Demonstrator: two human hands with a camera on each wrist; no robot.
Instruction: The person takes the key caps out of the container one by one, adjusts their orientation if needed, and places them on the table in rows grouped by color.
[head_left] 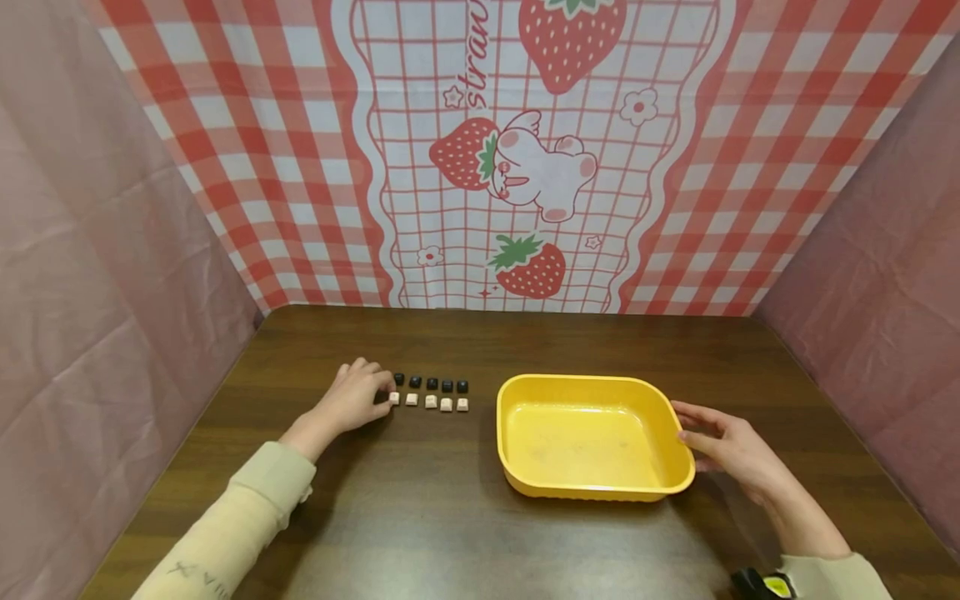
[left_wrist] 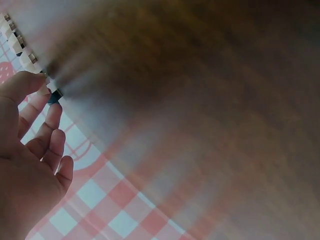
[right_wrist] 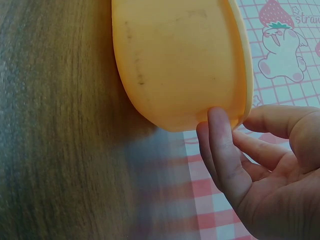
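At the left end of a row of white keycaps (head_left: 431, 402), my left hand (head_left: 356, 397) pinches the end white keycap (head_left: 394, 399) between thumb and forefinger. Behind that row lie several black keycaps (head_left: 432, 383); one black keycap (left_wrist: 55, 96) shows close to the fingertips in the left wrist view. A yellow plastic basin (head_left: 596, 491) stands to the right, with nothing in it. Against its right end rests my right hand (head_left: 731, 446), thumb at the rim and fingers loosely extended along the outer wall, as the right wrist view (right_wrist: 270, 170) also shows.
Everything stands on a dark brown wooden table (head_left: 420, 533). A red-and-white checked cloth (head_left: 300, 150) with strawberries hangs behind it. Pink cloths (head_left: 97, 250) hang at both sides. A black device with a yellow-green face (head_left: 777, 586) sits by the right sleeve.
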